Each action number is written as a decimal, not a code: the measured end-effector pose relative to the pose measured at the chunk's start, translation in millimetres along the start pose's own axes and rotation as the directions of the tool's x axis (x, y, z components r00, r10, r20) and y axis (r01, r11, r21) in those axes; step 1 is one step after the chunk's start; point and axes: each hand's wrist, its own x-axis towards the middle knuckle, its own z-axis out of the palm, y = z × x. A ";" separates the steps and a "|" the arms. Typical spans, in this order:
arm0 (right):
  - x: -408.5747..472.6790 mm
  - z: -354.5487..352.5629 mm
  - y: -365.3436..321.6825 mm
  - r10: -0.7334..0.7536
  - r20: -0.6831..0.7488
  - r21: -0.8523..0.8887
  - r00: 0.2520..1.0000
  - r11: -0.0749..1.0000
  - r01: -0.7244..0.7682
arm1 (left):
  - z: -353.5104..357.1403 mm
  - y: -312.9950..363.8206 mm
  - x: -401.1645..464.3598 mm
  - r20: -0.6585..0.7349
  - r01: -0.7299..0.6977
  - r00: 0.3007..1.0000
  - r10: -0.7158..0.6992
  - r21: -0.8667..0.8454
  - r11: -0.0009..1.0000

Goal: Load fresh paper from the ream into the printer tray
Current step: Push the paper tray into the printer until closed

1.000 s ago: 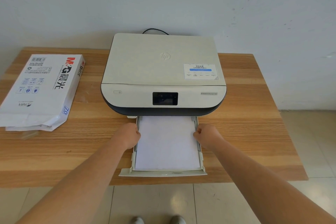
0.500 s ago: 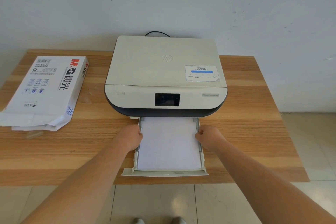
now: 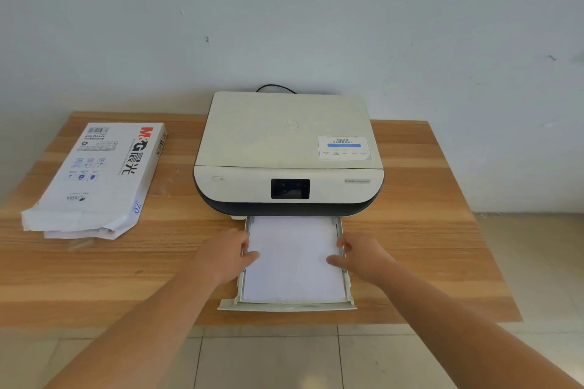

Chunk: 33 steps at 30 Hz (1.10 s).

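Both hands have slid back along the tray rails toward the desk's front edge and loosened: earlier they were fisted tight against the tray sides near the printer mouth, now thumbs reach in over the sheet edges. Left hand (image 3: 226, 257) rests against the left rail, fingers relaxed, thumb lying on the paper stack (image 3: 292, 262); right hand (image 3: 363, 257) mirrors it on the right rail, thumb tip on the paper, fingers loosely spread, gripping nothing. Looks like squaring or pressing the stack flat, so loading is probably done bar pushing the paper tray (image 3: 286, 306) in. Stack lies flat inside the tray, long axis running from printer (image 3: 289, 148) straight out to the desk's front edge, far short edge under the printer body. Tray is pulled out, lip overhanging the front edge of the desk (image 3: 420, 230). Opened paper ream (image 3: 98, 177) lies near the left edge, torn end toward the front, well apart from the printer.
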 end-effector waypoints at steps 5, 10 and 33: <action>-25.0 7.7 -3.2 -0.131 -0.021 -0.191 0.991 0.974 0.125 | 3.5 2.5 -21.8 -0.039 -0.089 0.994 0.099 0.210 0.974; -45.4 17.5 -10.5 -0.253 -0.050 -0.381 0.966 0.899 0.216 | 8.2 11.6 -41.3 -0.101 -0.104 0.985 0.139 0.293 0.950; -78.3 44.9 3.3 -0.274 0.001 -0.461 0.962 0.854 0.243 | 33.4 18.2 -84.3 0.021 -0.126 0.992 0.124 0.263 0.957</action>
